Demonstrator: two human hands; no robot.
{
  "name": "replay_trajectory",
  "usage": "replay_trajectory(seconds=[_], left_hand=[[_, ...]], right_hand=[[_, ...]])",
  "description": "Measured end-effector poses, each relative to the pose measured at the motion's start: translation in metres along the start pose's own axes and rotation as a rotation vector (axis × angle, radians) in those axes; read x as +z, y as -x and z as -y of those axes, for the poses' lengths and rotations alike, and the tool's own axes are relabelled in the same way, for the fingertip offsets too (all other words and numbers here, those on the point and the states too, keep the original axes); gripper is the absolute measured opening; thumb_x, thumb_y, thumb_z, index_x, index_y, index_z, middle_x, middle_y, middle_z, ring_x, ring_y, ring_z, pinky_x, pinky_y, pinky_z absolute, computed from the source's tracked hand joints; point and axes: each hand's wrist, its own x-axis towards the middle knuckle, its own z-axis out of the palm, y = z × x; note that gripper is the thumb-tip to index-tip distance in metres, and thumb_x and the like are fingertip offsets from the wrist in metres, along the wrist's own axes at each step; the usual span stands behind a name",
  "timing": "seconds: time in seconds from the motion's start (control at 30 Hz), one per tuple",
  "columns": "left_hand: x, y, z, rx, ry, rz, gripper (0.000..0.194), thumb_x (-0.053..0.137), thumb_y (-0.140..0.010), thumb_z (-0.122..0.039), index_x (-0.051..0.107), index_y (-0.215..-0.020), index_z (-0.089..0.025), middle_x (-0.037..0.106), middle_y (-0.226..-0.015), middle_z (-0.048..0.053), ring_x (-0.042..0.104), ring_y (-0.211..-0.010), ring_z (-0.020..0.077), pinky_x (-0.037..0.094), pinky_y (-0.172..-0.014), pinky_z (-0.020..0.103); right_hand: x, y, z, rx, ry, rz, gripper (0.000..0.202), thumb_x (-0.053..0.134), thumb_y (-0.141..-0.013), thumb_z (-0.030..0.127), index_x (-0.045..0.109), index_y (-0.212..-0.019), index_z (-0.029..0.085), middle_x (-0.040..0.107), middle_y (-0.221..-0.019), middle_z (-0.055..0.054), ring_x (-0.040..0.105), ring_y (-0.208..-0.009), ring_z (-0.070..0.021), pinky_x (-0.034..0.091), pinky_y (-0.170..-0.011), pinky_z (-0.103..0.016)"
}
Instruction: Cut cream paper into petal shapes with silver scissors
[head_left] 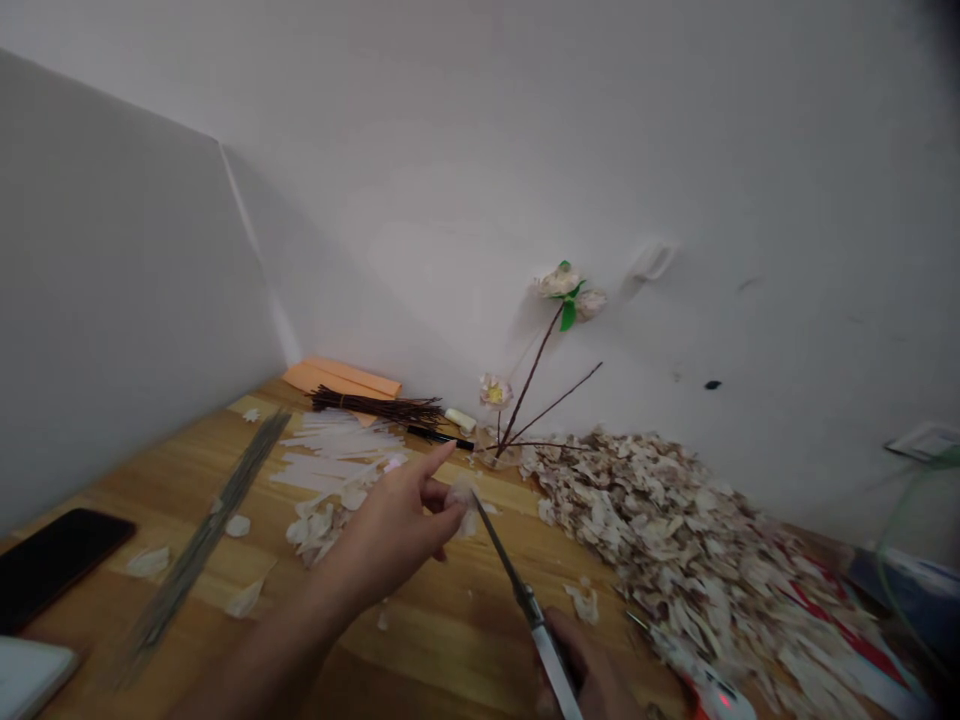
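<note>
My left hand (pixel 405 520) is above the middle of the table, index finger stretched out, thumb and other fingers pinched. A small pale petal (pixel 463 497), thin and whitish, sits in that pinch. In my right hand (pixel 585 670), at the lower edge, is a long slim tool (pixel 501 540) with a dark tapered front and a light handle; its exact kind is blurred. The tool's tip touches or nearly touches the petal. Behind the hands, a handmade flower branch (pixel 534 370) with brown stems, pale blossoms and green leaves stands against the wall.
A large heap of dried petals (pixel 660 520) covers the right side. On the left lie grey wires (pixel 210 530), white strips (pixel 330 450), a bundle of brown stems (pixel 375 403) and a black phone (pixel 67 560). A device with a red light (pixel 720 695) is at lower right.
</note>
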Motion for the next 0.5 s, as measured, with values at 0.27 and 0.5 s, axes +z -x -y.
replay_trajectory(seconds=[0.27, 0.5], left_hand=[[0.0, 0.001, -0.002, 0.002, 0.0, 0.038, 0.067, 0.055, -0.071, -0.022, 0.034, -0.134, -0.012, 0.051, -0.056, -0.008, 0.042, -0.043, 0.0054, 0.046, -0.04, 0.018], [0.002, 0.002, 0.004, 0.022, 0.046, 0.06, 0.068, 0.055, -0.069, -0.017, 0.035, -0.134, -0.015, 0.05, -0.056, -0.008, 0.043, -0.048, 0.0069, 0.048, -0.04, 0.018]], right_hand=[[0.006, 0.007, -0.023, 0.038, 0.007, -0.012, 0.073, 0.052, -0.068, 0.039, 0.042, -0.128, -0.002, 0.051, -0.124, -0.023, 0.05, -0.112, -0.0319, 0.036, -0.095, -0.04], [0.005, 0.012, -0.017, -0.026, 0.01, -0.012, 0.076, 0.049, -0.071, 0.046, 0.042, -0.127, -0.004, 0.051, -0.125, -0.025, 0.05, -0.112, -0.0317, 0.036, -0.096, -0.039]])
